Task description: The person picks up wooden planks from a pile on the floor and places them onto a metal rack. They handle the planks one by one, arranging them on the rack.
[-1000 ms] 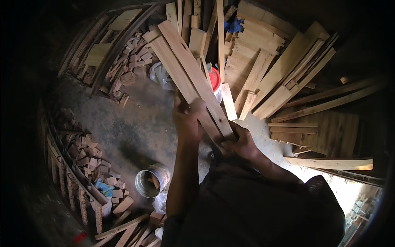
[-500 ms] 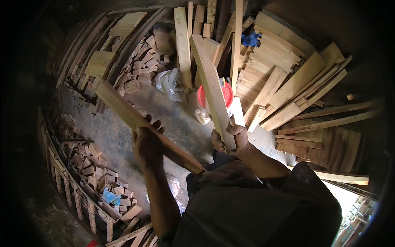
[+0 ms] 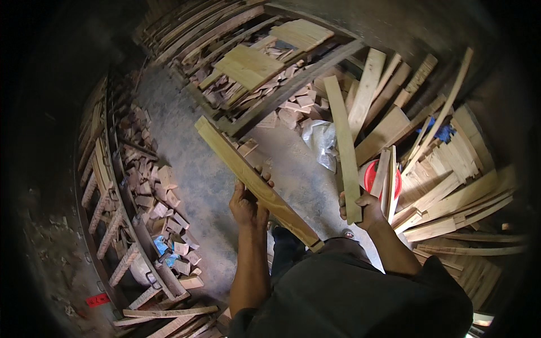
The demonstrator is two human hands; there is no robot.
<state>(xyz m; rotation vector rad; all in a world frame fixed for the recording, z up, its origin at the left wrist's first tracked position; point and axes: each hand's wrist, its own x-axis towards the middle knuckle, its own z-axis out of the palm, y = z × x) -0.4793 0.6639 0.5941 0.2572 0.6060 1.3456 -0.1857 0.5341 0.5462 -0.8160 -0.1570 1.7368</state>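
My left hand is closed around the middle of a long wooden board, which slants from upper left down toward my body. A second narrow wooden board stands nearly upright in the view, gripped near its lower end by my right hand. Its thumb and fingers wrap the edges. The two boards are apart from each other. Behind the right hand is a red-rimmed bucket with pieces of wood across it.
Offcut blocks lie heaped along a metal frame on the left. Ahead stands a rack bearing flat panels. A clear plastic bag rests on the concrete floor. Planks are stacked on the right.
The view has swung left, so the rack and the left offcuts show more fully. Both boards stay in my hands; the left one now turns its broad face up.
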